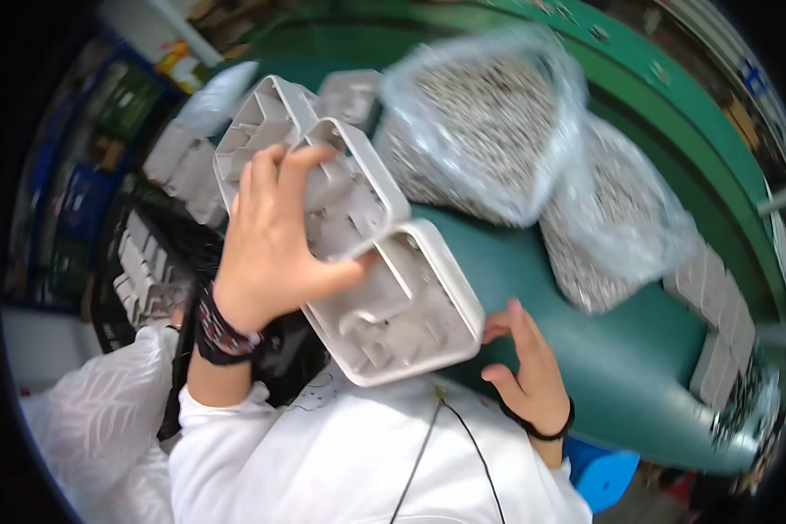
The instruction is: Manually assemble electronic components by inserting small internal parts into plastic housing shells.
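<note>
Light grey plastic housings [384, 323], several open-topped shells with inner ribs and cut corners, lie end to end in a slanting row in front of me. My left hand [266, 240] is closed over the middle of the row, its thumb and fingers spread across the shells' rims and gripping them. Close to the right edge of the nearest shell is my right hand [534, 384], its fingers stretched out and the thumb apart. Nothing is in it; whether its fingertips touch the shell I cannot tell.
Two clear plastic bags of small grey parts, one bag [489, 122] large and another bag [611, 210] beside it, stand on the green table [498, 253]. Grey blocks [716, 323] line the right edge. At left is a dark crate [148, 271] of similar parts; a blue stool [601, 476] is below.
</note>
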The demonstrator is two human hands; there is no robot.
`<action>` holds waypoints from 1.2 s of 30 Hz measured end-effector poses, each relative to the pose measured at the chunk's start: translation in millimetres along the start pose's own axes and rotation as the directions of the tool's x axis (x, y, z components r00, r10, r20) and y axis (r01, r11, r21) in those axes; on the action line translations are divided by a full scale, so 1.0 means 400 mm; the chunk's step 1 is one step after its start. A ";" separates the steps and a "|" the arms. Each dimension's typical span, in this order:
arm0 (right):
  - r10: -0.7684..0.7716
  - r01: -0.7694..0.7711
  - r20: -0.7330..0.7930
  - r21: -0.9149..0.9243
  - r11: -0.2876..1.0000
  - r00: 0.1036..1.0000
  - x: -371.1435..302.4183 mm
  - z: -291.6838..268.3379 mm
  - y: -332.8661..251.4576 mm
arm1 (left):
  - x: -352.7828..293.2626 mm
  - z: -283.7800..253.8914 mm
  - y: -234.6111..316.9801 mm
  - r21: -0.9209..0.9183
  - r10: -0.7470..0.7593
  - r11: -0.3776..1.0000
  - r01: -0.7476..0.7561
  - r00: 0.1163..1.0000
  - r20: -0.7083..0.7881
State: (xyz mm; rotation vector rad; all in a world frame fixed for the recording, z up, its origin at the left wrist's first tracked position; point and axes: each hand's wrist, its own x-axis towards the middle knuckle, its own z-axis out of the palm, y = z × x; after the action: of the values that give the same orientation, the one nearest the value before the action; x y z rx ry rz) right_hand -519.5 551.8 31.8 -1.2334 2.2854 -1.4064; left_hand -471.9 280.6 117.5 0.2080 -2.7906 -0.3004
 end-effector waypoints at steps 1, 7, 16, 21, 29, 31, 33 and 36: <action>-0.065 0.067 0.101 -0.014 0.998 0.993 -0.022 -0.013 -0.017 | -0.028 0.011 0.056 -0.007 0.036 0.999 -0.036 0.999 0.025; 0.338 -0.215 -0.227 0.434 0.875 0.913 -0.208 0.015 -0.025 | -0.109 0.178 0.213 -0.107 -0.029 0.994 0.035 0.998 0.058; 0.652 -0.371 -0.448 0.565 0.737 0.611 -0.344 -0.029 0.113 | -0.116 0.310 0.315 -0.351 0.109 0.936 0.009 0.943 0.314; 0.516 -0.613 -0.613 0.065 0.787 0.598 -0.365 -0.112 0.197 | -0.074 0.335 0.334 -0.601 0.319 0.799 -0.007 0.852 0.415; 0.633 -0.745 -0.574 0.058 0.664 0.520 -0.373 -0.267 0.210 | -0.080 0.419 0.382 -0.885 0.461 0.464 0.016 0.850 0.257; 0.645 -0.751 -0.567 0.068 0.656 0.512 -0.376 -0.262 0.194 | -0.072 0.416 0.389 -0.881 0.466 0.467 0.070 0.828 0.313; 0.658 -0.757 -0.558 0.079 0.649 0.506 -0.393 -0.248 0.195 | -0.072 0.392 0.366 -0.874 0.468 0.470 0.126 0.804 0.368; 0.569 -0.669 -0.642 0.114 0.734 0.514 -0.442 -0.233 0.227 | -0.070 0.348 0.320 -0.886 0.422 0.455 -0.095 0.898 0.121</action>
State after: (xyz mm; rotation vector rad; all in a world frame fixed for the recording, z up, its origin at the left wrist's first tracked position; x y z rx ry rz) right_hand -507.0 760.2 -36.1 0.2217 2.8516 -1.4908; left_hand -505.8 434.6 9.7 -0.5822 -2.4819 -1.7372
